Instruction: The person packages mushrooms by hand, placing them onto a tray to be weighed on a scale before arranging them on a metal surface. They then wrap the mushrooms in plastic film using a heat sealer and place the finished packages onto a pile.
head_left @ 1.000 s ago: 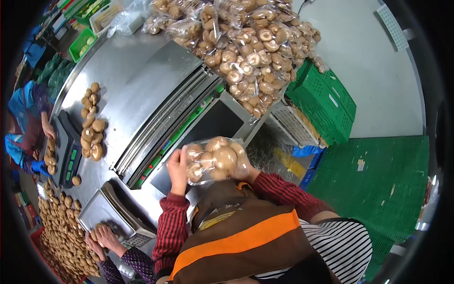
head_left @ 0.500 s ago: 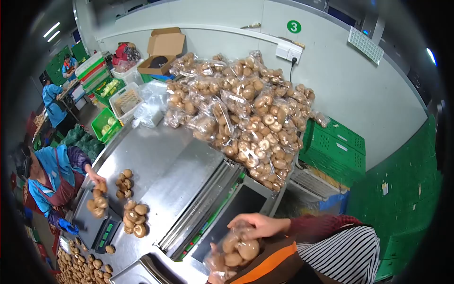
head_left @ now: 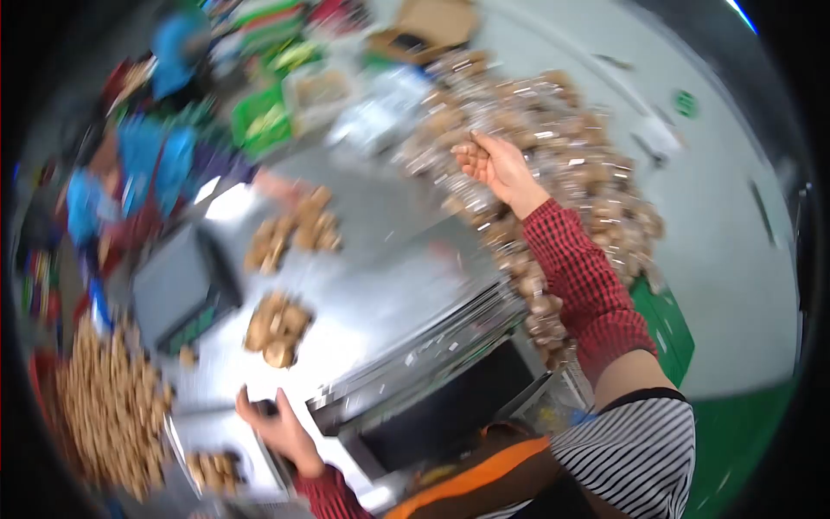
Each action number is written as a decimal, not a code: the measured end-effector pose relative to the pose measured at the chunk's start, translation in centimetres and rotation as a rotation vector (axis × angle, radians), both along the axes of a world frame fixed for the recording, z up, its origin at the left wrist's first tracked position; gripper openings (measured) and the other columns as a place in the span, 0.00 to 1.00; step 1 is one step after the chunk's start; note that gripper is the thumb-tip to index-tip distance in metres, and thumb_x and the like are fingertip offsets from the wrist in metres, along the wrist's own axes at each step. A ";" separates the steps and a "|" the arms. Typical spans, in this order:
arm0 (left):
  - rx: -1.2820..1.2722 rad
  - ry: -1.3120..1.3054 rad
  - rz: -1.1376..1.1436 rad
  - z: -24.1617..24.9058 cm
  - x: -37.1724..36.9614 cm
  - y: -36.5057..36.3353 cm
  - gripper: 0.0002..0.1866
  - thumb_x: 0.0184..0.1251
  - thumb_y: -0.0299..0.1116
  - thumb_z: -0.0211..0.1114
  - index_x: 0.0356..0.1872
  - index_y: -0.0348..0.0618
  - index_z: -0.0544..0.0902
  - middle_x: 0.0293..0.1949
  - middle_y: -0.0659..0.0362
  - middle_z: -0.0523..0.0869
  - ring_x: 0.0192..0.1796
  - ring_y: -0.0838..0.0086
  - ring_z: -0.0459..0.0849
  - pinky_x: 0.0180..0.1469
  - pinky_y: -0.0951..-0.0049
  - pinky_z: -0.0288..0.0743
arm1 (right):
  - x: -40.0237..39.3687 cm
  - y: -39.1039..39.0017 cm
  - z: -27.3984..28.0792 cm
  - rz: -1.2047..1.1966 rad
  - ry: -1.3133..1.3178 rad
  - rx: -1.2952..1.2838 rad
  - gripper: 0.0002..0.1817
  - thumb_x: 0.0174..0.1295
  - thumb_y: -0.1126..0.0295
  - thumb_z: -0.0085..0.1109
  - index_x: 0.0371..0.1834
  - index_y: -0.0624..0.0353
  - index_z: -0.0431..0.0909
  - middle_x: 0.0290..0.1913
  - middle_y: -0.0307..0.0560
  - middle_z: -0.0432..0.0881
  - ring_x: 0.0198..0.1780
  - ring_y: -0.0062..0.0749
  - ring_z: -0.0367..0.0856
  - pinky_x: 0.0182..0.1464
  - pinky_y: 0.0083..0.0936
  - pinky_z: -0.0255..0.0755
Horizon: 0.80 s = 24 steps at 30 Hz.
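My right hand reaches over the pile of bagged mushrooms; its fingers are loosely curled, thumb apart, with nothing visible in them. Low in the view, my left hand is open, thumb and fingers apart, beside a metal tray. A small dark thing shows behind its fingers, too blurred to name. Loose mushrooms form a cluster on the steel table, above my left hand. Two more clusters lie farther back.
A co-worker in blue stands at the left, a hand stretched toward the back clusters. Before them are a dark scale and a heap of loose mushrooms. A long metal-edged device crosses the front.
My hands have parted and the mushroom bag has left them. My right hand has moved up to the pile, my left hand toward the tray. The view has turned and blurred.
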State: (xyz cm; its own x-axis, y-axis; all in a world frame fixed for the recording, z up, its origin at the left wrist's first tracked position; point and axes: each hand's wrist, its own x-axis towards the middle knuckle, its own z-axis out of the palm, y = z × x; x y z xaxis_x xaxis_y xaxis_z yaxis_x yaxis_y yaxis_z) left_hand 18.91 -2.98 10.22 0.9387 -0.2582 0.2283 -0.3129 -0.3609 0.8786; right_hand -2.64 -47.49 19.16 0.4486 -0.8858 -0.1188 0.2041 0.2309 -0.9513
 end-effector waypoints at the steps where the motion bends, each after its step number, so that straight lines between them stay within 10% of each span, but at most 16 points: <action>1: 0.092 -0.132 0.032 -0.8 1.2 0.3 0.39 0.56 0.23 0.73 0.68 0.32 0.62 0.66 0.47 0.66 0.69 0.58 0.64 0.72 0.61 0.56 | 4.2 2.1 -1.9 0.163 0.154 -0.058 0.26 0.69 0.58 0.59 0.62 0.64 0.68 0.46 0.54 0.84 0.49 0.37 0.84 0.49 0.31 0.80; 4: 0.274 -0.163 -0.021 -1.5 2.9 -0.1 0.63 0.38 0.42 0.86 0.74 0.33 0.53 0.72 0.39 0.58 0.75 0.49 0.55 0.75 0.54 0.50 | 16.9 10.8 -7.1 0.510 0.367 -0.583 0.21 0.67 0.57 0.61 0.53 0.62 0.79 0.48 0.43 0.86 0.47 0.26 0.84 0.47 0.23 0.78; 7: 0.302 -0.188 -0.148 -2.9 5.0 -1.2 0.70 0.32 0.49 0.87 0.75 0.31 0.49 0.73 0.36 0.56 0.76 0.47 0.55 0.76 0.54 0.49 | 25.1 17.2 -11.5 0.692 0.135 -1.163 0.22 0.64 0.53 0.62 0.53 0.59 0.81 0.53 0.47 0.83 0.58 0.40 0.79 0.60 0.33 0.71; 11: 0.338 -0.193 -0.307 -4.1 7.6 -3.9 0.67 0.31 0.51 0.86 0.72 0.29 0.56 0.69 0.36 0.63 0.72 0.46 0.63 0.72 0.55 0.59 | 26.2 20.3 -13.0 0.979 0.301 -1.002 0.23 0.63 0.52 0.62 0.52 0.57 0.82 0.55 0.48 0.82 0.61 0.45 0.76 0.64 0.35 0.66; 20: 0.298 -0.350 -0.717 -3.7 -2.5 -11.5 0.63 0.29 0.57 0.84 0.68 0.30 0.64 0.66 0.39 0.68 0.71 0.44 0.63 0.72 0.44 0.53 | 7.5 18.2 -12.9 0.466 0.581 -0.935 0.21 0.68 0.54 0.55 0.56 0.58 0.80 0.57 0.47 0.81 0.62 0.46 0.73 0.69 0.39 0.60; 24: 0.159 -0.287 -0.668 -3.6 -2.2 -10.0 0.67 0.27 0.53 0.87 0.72 0.33 0.58 0.69 0.39 0.64 0.74 0.44 0.58 0.74 0.47 0.52 | 5.8 17.3 -13.3 0.336 0.321 -0.675 0.24 0.69 0.53 0.54 0.60 0.59 0.77 0.62 0.58 0.76 0.61 0.47 0.75 0.67 0.37 0.63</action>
